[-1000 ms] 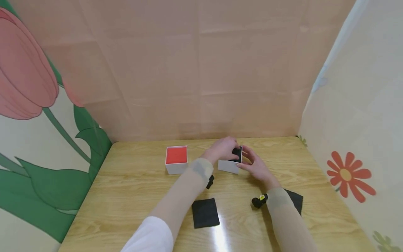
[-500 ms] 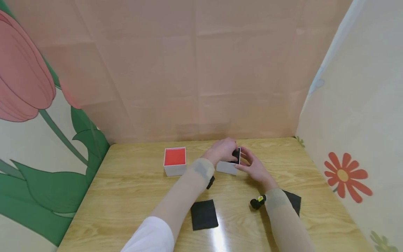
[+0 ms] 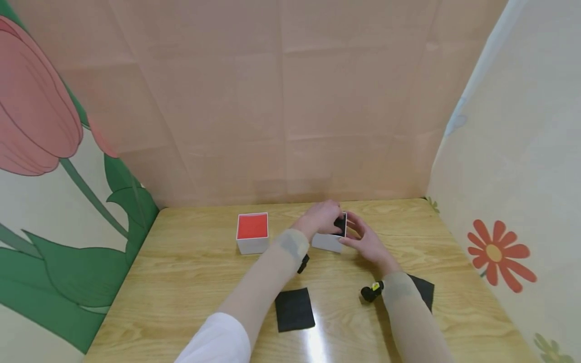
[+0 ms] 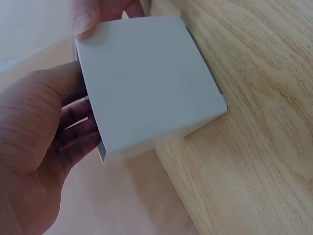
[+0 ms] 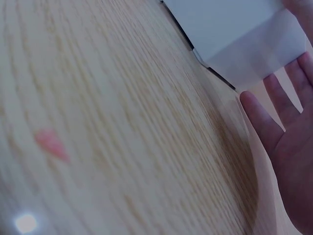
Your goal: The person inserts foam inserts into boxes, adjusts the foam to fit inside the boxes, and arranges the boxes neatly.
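Two hands meet at a small white square box (image 3: 330, 237) with plain matte walls and a black inside, which stands on the light wooden surface (image 3: 190, 292) near its far edge. The left hand (image 3: 320, 217) lies over the left and top part of the box, with its fingers curled down around the far wall; in the left wrist view the thumb (image 4: 85, 22) presses on one white side while the other fingers sit behind the box. The right hand (image 3: 365, 239) is at the right side of the box, its fingers almost straight and touching the wall. To the left of the box, a little apart, stands a white square box with a red top (image 3: 252, 232). Nearer to the person, one black square sheet (image 3: 295, 308) lies flat on the surface, and another black sheet (image 3: 424, 288) lies partly under the right forearm.
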`<state>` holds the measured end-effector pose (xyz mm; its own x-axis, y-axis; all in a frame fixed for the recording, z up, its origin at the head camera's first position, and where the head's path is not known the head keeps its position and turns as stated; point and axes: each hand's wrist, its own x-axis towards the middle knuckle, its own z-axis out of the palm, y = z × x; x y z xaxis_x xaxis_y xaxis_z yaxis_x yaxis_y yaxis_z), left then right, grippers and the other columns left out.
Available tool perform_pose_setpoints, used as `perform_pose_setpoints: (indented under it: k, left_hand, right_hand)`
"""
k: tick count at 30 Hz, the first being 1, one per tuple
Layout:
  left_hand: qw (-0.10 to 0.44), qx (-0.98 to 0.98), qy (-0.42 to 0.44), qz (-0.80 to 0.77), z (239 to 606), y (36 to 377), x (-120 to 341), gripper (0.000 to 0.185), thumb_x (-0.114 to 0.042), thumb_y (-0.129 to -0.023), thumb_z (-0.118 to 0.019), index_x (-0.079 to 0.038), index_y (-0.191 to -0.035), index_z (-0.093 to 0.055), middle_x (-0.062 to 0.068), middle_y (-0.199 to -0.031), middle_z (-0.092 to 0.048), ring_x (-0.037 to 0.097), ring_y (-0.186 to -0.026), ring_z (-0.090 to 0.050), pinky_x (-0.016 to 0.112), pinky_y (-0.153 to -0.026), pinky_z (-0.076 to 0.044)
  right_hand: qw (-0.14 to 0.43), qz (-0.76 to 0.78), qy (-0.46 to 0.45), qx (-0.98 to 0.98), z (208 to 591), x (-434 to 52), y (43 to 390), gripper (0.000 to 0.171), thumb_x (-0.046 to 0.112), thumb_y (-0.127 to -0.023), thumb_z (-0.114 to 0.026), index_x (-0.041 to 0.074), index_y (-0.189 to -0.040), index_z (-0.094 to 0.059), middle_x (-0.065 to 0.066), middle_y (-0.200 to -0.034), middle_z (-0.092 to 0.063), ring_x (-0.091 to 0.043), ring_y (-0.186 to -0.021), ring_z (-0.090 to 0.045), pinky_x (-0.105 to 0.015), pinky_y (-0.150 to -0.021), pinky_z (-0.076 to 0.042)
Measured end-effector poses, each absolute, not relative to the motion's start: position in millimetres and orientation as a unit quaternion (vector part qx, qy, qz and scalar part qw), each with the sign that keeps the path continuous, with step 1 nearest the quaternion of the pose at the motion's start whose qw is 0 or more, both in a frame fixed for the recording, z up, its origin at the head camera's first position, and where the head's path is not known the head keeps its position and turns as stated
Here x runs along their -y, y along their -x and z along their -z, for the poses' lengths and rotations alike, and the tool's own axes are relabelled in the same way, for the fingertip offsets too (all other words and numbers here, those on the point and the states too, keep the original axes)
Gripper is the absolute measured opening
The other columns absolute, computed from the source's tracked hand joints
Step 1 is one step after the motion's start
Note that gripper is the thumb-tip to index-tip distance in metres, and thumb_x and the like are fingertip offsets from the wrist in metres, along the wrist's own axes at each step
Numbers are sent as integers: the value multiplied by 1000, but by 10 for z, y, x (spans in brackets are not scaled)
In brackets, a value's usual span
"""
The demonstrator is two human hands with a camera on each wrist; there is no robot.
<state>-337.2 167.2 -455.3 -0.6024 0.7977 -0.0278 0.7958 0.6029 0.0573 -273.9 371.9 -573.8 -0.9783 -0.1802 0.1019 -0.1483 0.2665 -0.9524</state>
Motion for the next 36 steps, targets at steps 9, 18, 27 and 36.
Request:
perform_pose_setpoints:
  k: [9,18,27,36]
  left_hand:
    - [15,-897,-432,-88,4455,3435,-1432,42,-37,-103,-74,-15,-138,-74,2,-134,-65,17,-123,-59,33,-110,-47]
    - [-11,-887,-448,-107,4436,3474,-1253,41,-34,-103,-74,-13,-138,-73,3,-128,-64,18,-120,-60,33,-107,-48]
    - [-13,-887,-447,-110,4511,3492,-1183,40,-31,-102,-75,-12,-137,-74,5,-134,-65,21,-128,-59,32,-113,-45]
    - [-11,-890,-440,-121,4569,3385,-1098,42,-34,-104,-73,-17,-143,-71,5,-145,-61,21,-134,-56,33,-115,-45]
  right_hand:
    - [14,600,100,-794,5745,-3700,2818,98,30,-94,-86,21,-171,-25,-10,-174,-29,-41,-156,-34,-52,-119,-37]
    - [26,599,100,-794,5724,-3751,2867,98,26,-97,-83,20,-172,-21,-15,-174,-28,-44,-156,-32,-59,-121,-32]
    - [22,588,95,-803,5729,-3858,2871,97,29,-98,-82,22,-173,-20,-13,-175,-25,-46,-156,-31,-60,-121,-33]
    - [4,592,107,-799,5746,-3928,2880,95,24,-99,-81,17,-172,-22,-14,-174,-27,-45,-157,-28,-61,-120,-33]
